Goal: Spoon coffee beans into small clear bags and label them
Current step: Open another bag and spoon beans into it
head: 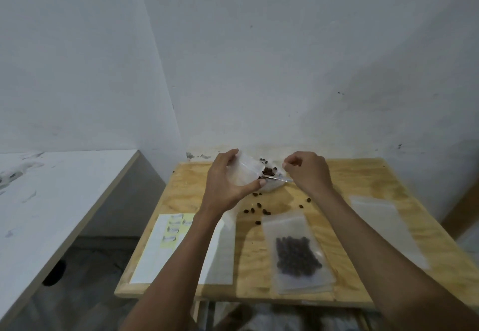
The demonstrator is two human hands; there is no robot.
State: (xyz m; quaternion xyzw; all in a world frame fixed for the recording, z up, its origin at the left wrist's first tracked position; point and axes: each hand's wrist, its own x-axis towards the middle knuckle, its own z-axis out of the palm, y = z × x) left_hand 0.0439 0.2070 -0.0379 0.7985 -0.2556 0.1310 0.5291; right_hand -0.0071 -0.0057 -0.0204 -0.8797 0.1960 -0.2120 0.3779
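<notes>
Now | L hand (pixel 228 177) gripped clear bag (pixel 245 172) near table's (pixel 363 175) far edge, mouth facing R | R hand (pixel 307 171) pinched spoon (pixel 278 178), long axis level, bowl w/ beans at bag mouth | filled bag (pixel 295 255) flat nr front edge.

Left hand (pixel 228 180) curled round a clear bag (pixel 243 172), held open above the far side of the wooden table (pixel 363 177). Right hand (pixel 308 172) pinching a spoon (pixel 278 179), its bowl loaded with beans at the bag's mouth, over a clear container (pixel 272 186). Loose beans (pixel 256 207) scattered on the wood just nearer than the hands. Filled bag (pixel 295 254) lying flat near the front edge. Empty bag (pixel 386 224) flat to the right. White sheet (pixel 223 253) with small labels (pixel 173 229) on the left, under the left forearm.
</notes>
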